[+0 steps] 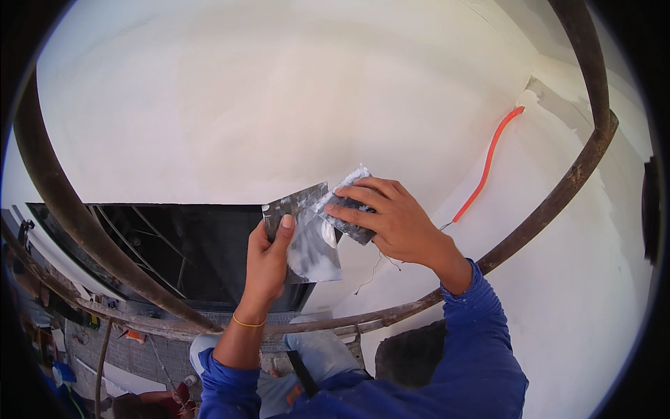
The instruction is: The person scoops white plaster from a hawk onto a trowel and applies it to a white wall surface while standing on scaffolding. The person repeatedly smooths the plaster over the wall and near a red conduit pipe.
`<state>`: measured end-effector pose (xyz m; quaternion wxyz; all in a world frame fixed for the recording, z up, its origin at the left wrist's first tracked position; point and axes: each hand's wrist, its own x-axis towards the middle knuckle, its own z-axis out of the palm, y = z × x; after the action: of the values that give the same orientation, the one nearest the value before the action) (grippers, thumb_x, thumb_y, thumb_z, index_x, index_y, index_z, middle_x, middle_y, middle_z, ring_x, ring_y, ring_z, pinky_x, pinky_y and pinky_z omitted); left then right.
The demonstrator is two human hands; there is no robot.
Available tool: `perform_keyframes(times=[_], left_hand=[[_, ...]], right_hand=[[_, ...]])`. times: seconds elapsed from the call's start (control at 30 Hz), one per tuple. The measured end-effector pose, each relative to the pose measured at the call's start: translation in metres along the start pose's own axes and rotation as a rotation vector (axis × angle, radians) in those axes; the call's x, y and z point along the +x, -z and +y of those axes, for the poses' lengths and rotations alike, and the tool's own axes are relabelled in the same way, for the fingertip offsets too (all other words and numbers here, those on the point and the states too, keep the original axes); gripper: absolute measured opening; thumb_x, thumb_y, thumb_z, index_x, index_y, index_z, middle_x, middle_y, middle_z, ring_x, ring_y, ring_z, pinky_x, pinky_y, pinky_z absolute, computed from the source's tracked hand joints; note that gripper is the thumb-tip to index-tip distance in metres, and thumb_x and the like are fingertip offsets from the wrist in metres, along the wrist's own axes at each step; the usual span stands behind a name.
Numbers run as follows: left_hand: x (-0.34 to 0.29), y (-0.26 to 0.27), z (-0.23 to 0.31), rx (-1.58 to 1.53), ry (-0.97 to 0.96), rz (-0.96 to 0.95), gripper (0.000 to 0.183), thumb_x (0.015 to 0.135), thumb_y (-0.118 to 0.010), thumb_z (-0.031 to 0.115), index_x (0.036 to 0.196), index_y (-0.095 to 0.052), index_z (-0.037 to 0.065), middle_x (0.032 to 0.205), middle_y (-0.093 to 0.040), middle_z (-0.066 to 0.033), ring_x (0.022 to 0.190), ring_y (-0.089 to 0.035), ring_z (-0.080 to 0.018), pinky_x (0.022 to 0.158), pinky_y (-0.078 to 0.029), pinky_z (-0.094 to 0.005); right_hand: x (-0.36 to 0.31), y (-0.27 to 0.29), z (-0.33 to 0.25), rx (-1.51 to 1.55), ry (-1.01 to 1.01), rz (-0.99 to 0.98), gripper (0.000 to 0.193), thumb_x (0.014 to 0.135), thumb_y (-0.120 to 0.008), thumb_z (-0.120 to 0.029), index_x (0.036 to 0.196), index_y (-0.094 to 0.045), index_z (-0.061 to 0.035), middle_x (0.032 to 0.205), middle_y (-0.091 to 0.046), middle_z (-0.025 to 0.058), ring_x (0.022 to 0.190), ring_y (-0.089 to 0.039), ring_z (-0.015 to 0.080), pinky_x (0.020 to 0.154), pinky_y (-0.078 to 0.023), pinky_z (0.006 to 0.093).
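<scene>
My left hand [269,262] grips a flat grey metal putty blade [307,241] by its left edge, thumb lying on top. White putty is smeared over its face, with a thicker lump near the right edge. In my right hand [398,216] is a second, dark putty blade [352,230], the fingers spread across its back. White putty cakes its upper edge. This blade meets or overlaps the right side of the first one, in front of the white wall [265,105].
Brown scaffold pipes [544,209] curve round me on both sides and below. An orange conduit [488,164] with thin wires sticks out of the wall at right. A dark window opening [209,244] lies at left. Far below, people and items stand on the paved ground [146,356].
</scene>
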<state>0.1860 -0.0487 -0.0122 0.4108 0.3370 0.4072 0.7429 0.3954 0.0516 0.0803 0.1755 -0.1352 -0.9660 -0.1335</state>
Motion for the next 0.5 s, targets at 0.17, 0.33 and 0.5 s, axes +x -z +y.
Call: perform_keyframes(times=[0.17, 0.33, 0.5], left_hand=[[0.048, -0.009, 0.025, -0.042, -0.295, 0.27, 0.036, 0.105, -0.063, 0.036, 0.11, -0.064, 0.001, 0.098, -0.067, -0.0015, 0.086, -0.058, -0.007, 0.077, -0.048, -0.0236], [0.04, 0.023, 0.005, -0.159, -0.352, 0.357, 0.036, 0.105, -0.061, 0.036, 0.115, -0.062, 0.001, 0.105, -0.068, -0.0032, 0.093, -0.064, -0.0105, 0.083, -0.053, -0.0286], [-0.018, 0.057, -0.091, -0.162, 0.028, 0.434, 0.034, 0.106, -0.06, 0.034, 0.118, -0.062, 0.003, 0.107, -0.068, -0.0028, 0.094, -0.063, -0.0114, 0.085, -0.052, -0.0293]], right_hand=[[0.002, -0.004, 0.008, 0.108, -0.011, -0.059, 0.064, 0.084, -0.059, 0.006, 0.139, -0.063, -0.0266, 0.139, -0.059, 0.0003, 0.13, -0.052, 0.0256, 0.105, -0.045, 0.0437], [0.035, 0.013, 0.105, 0.111, -0.378, 0.268, 0.053, 0.091, -0.053, 0.004, 0.14, -0.06, -0.0145, 0.138, -0.061, 0.0047, 0.124, -0.054, 0.0303, 0.106, -0.046, 0.0423], [0.1, 0.025, 0.198, -0.161, -0.47, 0.47, 0.05, 0.093, -0.054, 0.0, 0.14, -0.06, -0.0153, 0.141, -0.059, 0.0033, 0.129, -0.053, 0.0286, 0.108, -0.043, 0.0443]])
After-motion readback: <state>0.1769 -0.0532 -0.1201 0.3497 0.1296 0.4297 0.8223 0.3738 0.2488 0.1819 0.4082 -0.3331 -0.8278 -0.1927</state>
